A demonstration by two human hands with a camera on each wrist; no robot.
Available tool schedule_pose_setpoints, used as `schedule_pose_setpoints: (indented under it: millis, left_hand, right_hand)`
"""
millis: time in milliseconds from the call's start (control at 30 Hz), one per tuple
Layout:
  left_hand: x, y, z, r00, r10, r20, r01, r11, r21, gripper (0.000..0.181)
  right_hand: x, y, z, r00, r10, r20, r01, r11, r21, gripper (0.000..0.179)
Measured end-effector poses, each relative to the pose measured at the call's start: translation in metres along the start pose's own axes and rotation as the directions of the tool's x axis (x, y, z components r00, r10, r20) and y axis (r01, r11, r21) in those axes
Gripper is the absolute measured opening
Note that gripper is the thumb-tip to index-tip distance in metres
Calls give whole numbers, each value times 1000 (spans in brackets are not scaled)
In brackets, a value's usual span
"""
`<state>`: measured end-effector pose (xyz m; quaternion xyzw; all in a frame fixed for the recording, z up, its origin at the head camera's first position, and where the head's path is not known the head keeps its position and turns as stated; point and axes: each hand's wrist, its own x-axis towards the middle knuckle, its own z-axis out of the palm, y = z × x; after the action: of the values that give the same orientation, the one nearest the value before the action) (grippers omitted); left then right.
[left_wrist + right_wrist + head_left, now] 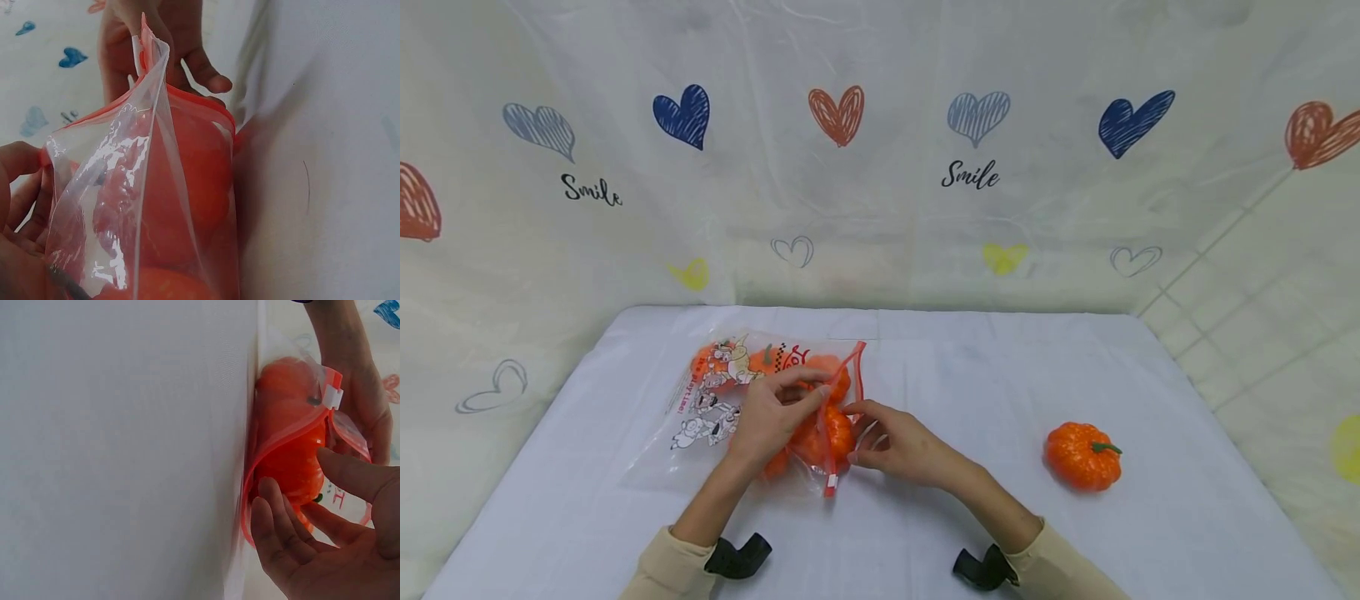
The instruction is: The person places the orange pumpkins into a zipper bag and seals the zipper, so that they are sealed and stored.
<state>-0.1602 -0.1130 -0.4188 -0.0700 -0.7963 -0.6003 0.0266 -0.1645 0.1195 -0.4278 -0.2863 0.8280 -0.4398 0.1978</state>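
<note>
A clear zip bag (673,458) with red zip edges and cartoon print lies on its side at the table's left, several orange toy pumpkins inside. Its mouth gapes to the right, and a white slider (332,397) sits at the near end of the zip. My left hand (771,417) pinches the upper lip of the mouth between thumb and fingers. At the opening, my right hand (902,442) has relaxed, spread fingers against a pumpkin (290,465) just inside the red rim, thumb at its side. The left wrist view shows the bag's clear side covering the pumpkins.
Another orange pumpkin (1081,457) with a green stem lies alone on the right side of the white-covered table (955,358). Behind it hangs a pale curtain (895,200) printed with hearts. Black wrist straps (741,557) sit near both sleeves.
</note>
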Motion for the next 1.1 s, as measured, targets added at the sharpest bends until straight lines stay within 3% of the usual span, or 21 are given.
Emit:
schedule_pose_setpoints:
  millis: [733,1100]
  left_hand:
    - [0,-2,1,999,33,-20,-33,999,-9,22]
    - [1,-2,0,999,32,-23,-32,999,0,24]
  right_hand:
    - [-2,-1,0,998,31,46,-33,999,41,53]
    - [-21,4,-35,997,42,-69,-41,999,16,53]
